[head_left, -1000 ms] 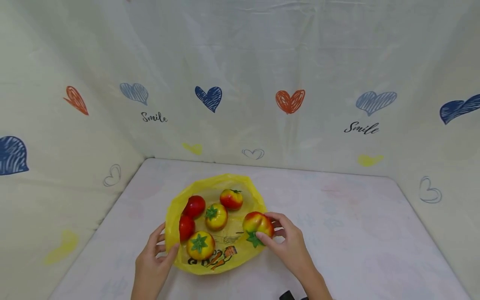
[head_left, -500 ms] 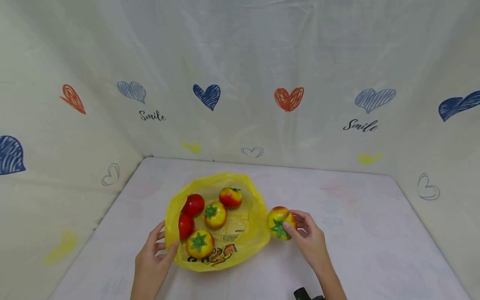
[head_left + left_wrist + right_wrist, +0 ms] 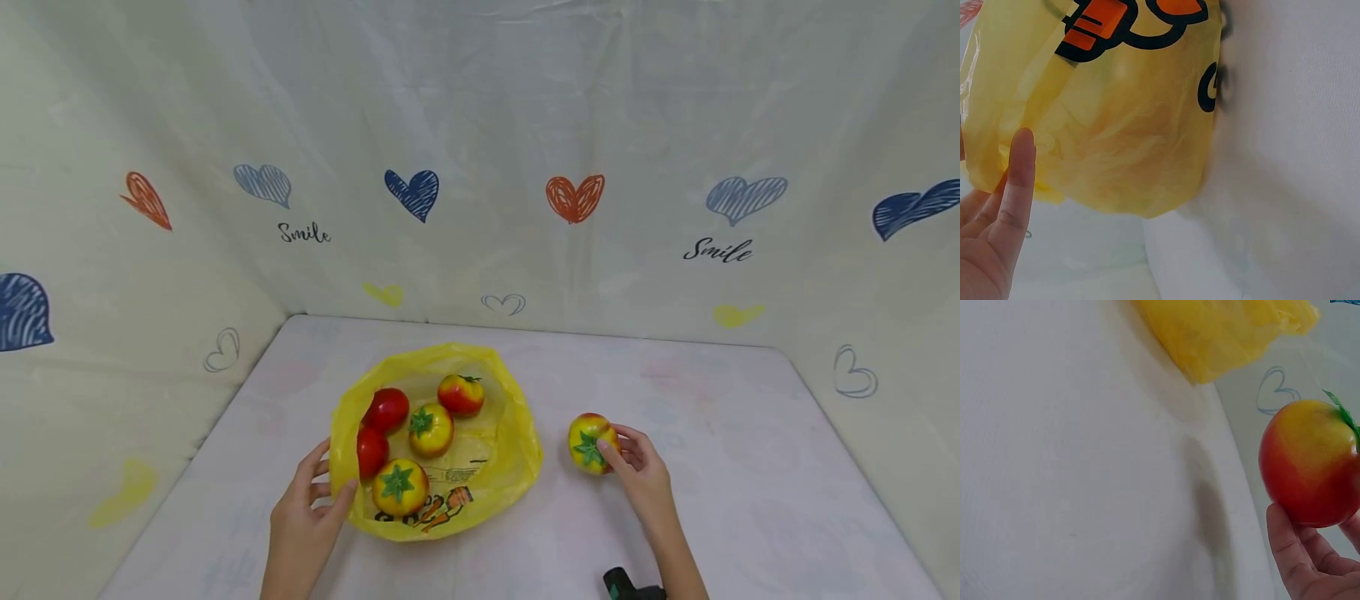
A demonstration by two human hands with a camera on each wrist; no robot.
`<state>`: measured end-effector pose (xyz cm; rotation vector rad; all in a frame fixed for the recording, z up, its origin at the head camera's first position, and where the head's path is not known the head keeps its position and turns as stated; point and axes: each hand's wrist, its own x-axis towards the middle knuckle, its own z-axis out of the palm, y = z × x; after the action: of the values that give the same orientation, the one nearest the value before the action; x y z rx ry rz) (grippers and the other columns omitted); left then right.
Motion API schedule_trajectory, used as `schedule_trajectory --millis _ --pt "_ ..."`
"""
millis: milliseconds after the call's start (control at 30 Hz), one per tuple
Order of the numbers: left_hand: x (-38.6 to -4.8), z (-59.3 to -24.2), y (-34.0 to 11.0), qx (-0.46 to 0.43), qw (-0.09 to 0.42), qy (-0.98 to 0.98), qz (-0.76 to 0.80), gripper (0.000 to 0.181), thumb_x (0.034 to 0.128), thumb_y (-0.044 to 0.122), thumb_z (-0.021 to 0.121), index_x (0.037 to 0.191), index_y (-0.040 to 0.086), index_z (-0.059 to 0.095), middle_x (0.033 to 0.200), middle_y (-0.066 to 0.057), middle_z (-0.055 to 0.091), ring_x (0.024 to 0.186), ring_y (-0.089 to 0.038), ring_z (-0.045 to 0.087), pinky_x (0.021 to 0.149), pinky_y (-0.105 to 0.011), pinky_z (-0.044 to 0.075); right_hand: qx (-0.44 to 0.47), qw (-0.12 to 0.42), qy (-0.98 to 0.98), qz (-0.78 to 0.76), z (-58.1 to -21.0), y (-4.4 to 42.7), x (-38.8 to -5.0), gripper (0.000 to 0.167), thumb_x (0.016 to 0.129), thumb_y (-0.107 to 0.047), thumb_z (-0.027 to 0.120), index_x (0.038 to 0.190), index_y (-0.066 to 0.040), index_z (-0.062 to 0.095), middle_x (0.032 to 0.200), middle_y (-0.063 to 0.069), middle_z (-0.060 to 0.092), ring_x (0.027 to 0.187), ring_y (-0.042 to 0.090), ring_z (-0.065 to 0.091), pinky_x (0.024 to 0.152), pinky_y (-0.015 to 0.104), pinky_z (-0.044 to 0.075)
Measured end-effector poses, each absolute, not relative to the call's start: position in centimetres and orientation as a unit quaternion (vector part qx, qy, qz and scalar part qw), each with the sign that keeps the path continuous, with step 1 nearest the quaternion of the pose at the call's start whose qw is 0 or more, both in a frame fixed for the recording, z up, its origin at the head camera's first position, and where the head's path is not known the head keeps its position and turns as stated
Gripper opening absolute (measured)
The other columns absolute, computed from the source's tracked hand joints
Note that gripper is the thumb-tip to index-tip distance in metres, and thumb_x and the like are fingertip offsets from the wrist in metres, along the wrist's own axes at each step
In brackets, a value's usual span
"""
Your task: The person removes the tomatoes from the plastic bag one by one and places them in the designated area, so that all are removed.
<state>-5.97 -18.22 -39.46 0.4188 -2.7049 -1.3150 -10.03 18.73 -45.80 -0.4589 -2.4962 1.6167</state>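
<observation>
In the air above the bench point(image 3: 750, 467), the right hand point(image 3: 641, 475) grasps a yellow-red tomato point(image 3: 592, 442), which is to the right of the yellow plastic bag point(image 3: 517, 467) and apart from it. The left hand point(image 3: 309, 512) holds this bag by its left side. Inside the bag lie five other tomatoes point(image 3: 431, 431), two of them red and partly hidden

tomato point(image 3: 592, 444) in right fingers point(image 3: 634, 435), moved rightward from over yellow bag point(image 3: 517, 467), now apart
</observation>
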Motion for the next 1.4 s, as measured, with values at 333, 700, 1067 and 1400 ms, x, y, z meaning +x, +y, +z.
schedule_trajectory --millis 333,700,1067,1400 --pt "-5.9 -39.4 -18.1 0.132 0.065 -0.892 -0.428 0.059 0.0862 0.012 0.064 0.139 0.009 0.037 0.117 -0.019 0.055 0.089 -0.025 0.061 0.066 -0.025 0.057 -0.195 -0.005 -0.818 0.541 -47.1 19.6 -11.0 0.060 0.087 -0.050 0.058 0.130 -0.011 0.046 0.125 0.017 0.054 0.107 0.022 0.050 0.070 0.009 0.046" --pt "-6.0 -39.3 -18.1 0.143 0.051 -0.889 -0.432 0.060 0.0870 0.014 0.063 0.140 0.010 0.035 0.120 -0.019 0.053 0.093 -0.025 0.060 0.068 -0.024 0.057 -0.197 -0.030 -0.828 0.524 -47.8 20.1 -11.3 0.066 0.086 -0.057 0.053 0.130 -0.009 0.046 0.122 0.018 0.051 0.108 0.026 0.050 0.071 0.013 0.048" --pt "-6.0 -39.5 -18.1 0.130 0.072 -0.892 -0.427 0.059 0.0858 0.012 0.065 0.139 0.009 0.037 0.117 -0.018 0.055 0.089 -0.023 0.061 0.064 -0.017 0.055 -0.183 -0.032 -0.834 0.520 -47.3 19.7 -11.0 0.073 0.088 -0.056 0.051 0.139 -0.006 0.033 0.129 0.022 0.046 0.107 0.029 0.055 0.080 0.027 0.056" --pt "-5.9 -39.3 -18.1 0.138 0.060 -0.891 -0.428 0.060 0.0866 0.014 0.064 0.139 0.010 0.036 0.118 -0.019 0.054 0.091 -0.025 0.061 0.067 -0.025 0.057 -0.146 0.019 -0.861 0.487 -45.7 19.3 -9.8 0.062 0.092 -0.042 0.053 0.138 -0.004 0.036 0.134 0.020 0.041 0.117 0.034 0.046 0.101 0.050 0.041"
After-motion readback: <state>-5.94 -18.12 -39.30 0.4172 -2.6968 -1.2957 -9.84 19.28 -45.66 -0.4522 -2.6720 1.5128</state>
